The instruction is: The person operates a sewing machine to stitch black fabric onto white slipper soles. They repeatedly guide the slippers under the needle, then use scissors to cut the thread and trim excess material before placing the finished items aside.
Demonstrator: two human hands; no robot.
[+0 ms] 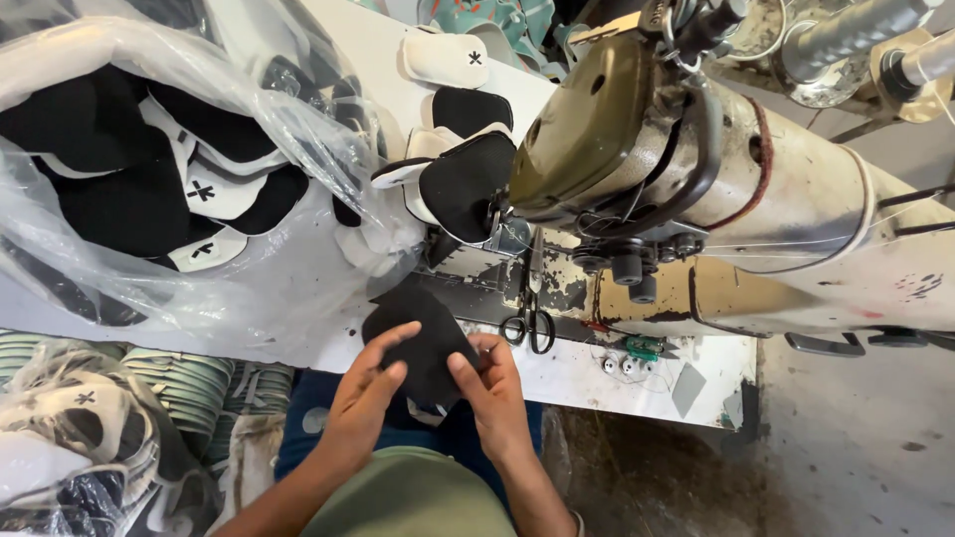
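1. Fingers (393, 343) of both hands pinched shut on a black piece (423, 333) — left hand (363, 398) and right hand (492, 388) grip opposite edges, likely to keep it flat.
2. Black piece — over the table edge (597, 383), just before the sewing machine (696, 169).
3. Scissors (530, 323) — beside the machine, within reach.
4. Plastic bag (179, 169) — holds more cut pieces, at left.

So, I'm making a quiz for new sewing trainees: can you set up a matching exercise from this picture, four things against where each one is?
Things:
1. black fabric piece
2. black-handled scissors
3. clear plastic bag of cut pieces
4. small green spool

Places:
A. far left on the table
B. between both hands
C. below the machine, right of the scissors
D. on the machine bed, near the needle

Pairs: 1-B, 2-D, 3-A, 4-C
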